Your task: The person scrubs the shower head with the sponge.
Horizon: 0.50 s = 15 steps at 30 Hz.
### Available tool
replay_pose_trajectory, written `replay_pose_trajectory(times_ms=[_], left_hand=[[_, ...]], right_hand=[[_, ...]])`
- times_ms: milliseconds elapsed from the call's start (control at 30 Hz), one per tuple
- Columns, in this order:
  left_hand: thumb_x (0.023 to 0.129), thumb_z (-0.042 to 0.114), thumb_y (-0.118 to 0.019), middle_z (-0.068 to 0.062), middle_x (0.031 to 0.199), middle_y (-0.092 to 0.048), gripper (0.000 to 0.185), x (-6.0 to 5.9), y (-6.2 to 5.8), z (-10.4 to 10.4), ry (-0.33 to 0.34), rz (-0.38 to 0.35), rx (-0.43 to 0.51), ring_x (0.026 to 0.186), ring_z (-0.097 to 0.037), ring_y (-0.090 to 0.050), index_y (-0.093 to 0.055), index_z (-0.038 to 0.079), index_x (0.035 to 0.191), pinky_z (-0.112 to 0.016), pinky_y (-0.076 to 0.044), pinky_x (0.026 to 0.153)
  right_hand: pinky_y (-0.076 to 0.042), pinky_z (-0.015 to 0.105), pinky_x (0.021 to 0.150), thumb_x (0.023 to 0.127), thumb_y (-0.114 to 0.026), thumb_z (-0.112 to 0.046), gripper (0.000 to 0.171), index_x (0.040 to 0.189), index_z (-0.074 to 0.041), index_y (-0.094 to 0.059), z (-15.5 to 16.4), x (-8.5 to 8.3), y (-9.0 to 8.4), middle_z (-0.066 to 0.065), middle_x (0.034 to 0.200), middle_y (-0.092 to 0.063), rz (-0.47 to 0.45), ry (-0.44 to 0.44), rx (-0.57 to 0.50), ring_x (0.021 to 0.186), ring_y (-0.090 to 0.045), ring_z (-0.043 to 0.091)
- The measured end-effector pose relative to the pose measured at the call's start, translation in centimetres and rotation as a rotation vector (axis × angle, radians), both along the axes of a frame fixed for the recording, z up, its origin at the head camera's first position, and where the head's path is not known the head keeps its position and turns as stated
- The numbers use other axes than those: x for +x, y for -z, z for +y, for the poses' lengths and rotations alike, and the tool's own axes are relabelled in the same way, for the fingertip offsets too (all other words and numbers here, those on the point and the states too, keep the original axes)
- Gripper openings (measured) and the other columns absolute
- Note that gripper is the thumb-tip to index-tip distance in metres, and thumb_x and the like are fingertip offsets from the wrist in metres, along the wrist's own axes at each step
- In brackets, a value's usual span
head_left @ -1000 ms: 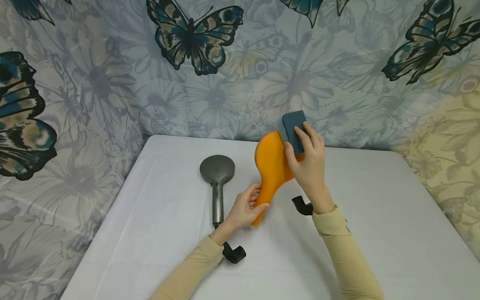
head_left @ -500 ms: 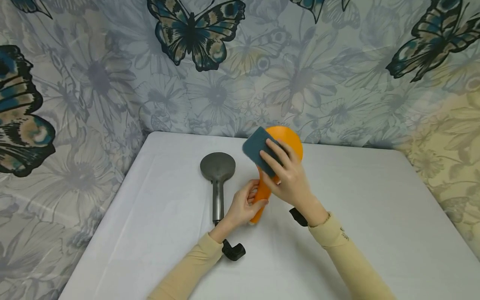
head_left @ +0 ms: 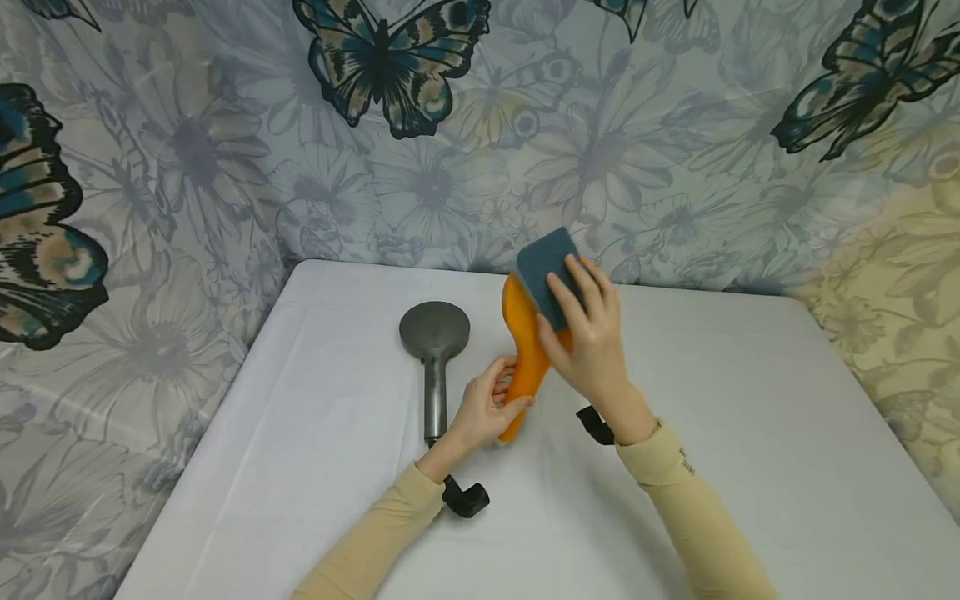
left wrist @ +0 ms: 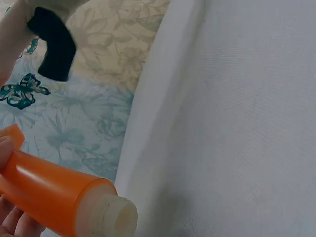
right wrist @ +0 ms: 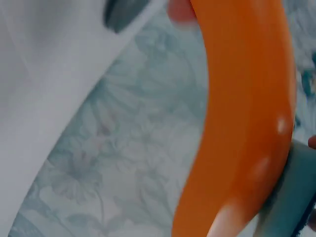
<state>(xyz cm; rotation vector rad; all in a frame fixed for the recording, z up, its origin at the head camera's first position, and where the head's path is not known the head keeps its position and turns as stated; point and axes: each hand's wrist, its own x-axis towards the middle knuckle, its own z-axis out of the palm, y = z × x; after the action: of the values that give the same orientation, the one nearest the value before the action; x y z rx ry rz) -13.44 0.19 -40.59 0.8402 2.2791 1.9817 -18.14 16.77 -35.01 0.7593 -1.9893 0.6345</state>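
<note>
1. The left hand (head_left: 487, 408) curls its fingers and thumb round the handle of the orange shower head (head_left: 525, 350), holding it up off the white table (head_left: 750, 433). The left wrist view shows the handle's pale threaded end (left wrist: 118, 215) pointing out over the cloth.
2. The right hand (head_left: 588, 337) presses a blue-green sponge (head_left: 543, 271) against the top of the orange head, fingers laid fairly straight over it and the thumb seemingly tucked below; the blurred right wrist view cannot confirm that.
3. Half a second ago the sponge sat lower and to the left, across the broad face. Now it is up at the rim, and the head has turned more edge-on. A second ago it was at the far upper edge. The wiping strokes look to be working back and forth over the head, so the scrubbing is likely mid-course.
4. A grey shower head (head_left: 435, 350) lies flat on the table, just left of the left hand.
5. A butterfly-printed curtain (head_left: 390, 75) hangs behind the table.
</note>
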Motion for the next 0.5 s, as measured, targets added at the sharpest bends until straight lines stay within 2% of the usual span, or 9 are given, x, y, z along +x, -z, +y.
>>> replay_pose_trajectory(times_ms=[133, 267, 367, 500], left_hand=[[0.084, -0.005, -0.064, -0.028, 0.112, -0.058, 0.041, -0.2, 0.0, -0.1, 0.015, 0.010, 0.042, 0.097, -0.038, -0.061, -0.046, -0.011, 0.120, -0.039, -0.052, 0.080], [0.084, -0.005, -0.062, -0.028, 0.113, -0.057, 0.041, -0.3, -0.2, -0.2, 0.032, 0.005, 0.053, 0.096, -0.038, -0.061, -0.045, -0.012, 0.121, -0.039, -0.052, 0.080], [0.084, -0.004, -0.064, -0.027, 0.115, -0.057, 0.042, -0.1, -0.5, -0.2, 0.032, -0.011, 0.026, 0.098, -0.036, -0.061, -0.046, -0.011, 0.122, -0.040, -0.051, 0.081], [0.085, -0.003, -0.064, -0.027, 0.115, -0.057, 0.042, 0.1, -0.8, -0.2, 0.051, -0.033, 0.005, 0.096, -0.036, -0.061, -0.046, -0.011, 0.122, -0.039, -0.051, 0.082]], right_hand=[[-0.029, 0.056, 0.099, 0.084, -0.060, -0.014, 0.039, 0.119, 0.004, -0.058, -0.9, 1.4, 1.6, 0.026, 0.132, -0.045, 0.042, -0.130, 0.166, 0.119, -0.037, 0.050], [-0.030, 0.054, 0.100, 0.088, -0.057, -0.016, 0.036, 0.119, 0.003, -0.058, -0.4, 1.4, 1.7, 0.026, 0.131, -0.046, 0.046, -0.187, 0.219, 0.118, -0.039, 0.050], [-0.029, 0.052, 0.102, 0.087, -0.059, -0.017, 0.039, 0.121, 0.002, -0.058, 0.8, 0.4, 0.7, 0.023, 0.135, -0.044, -0.002, -0.145, 0.128, 0.122, -0.037, 0.045], [-0.027, 0.050, 0.103, 0.086, -0.063, -0.010, 0.042, 0.126, 0.002, -0.054, 2.5, -0.9, -0.7, 0.021, 0.139, -0.040, -0.094, -0.006, -0.067, 0.126, -0.033, 0.040]])
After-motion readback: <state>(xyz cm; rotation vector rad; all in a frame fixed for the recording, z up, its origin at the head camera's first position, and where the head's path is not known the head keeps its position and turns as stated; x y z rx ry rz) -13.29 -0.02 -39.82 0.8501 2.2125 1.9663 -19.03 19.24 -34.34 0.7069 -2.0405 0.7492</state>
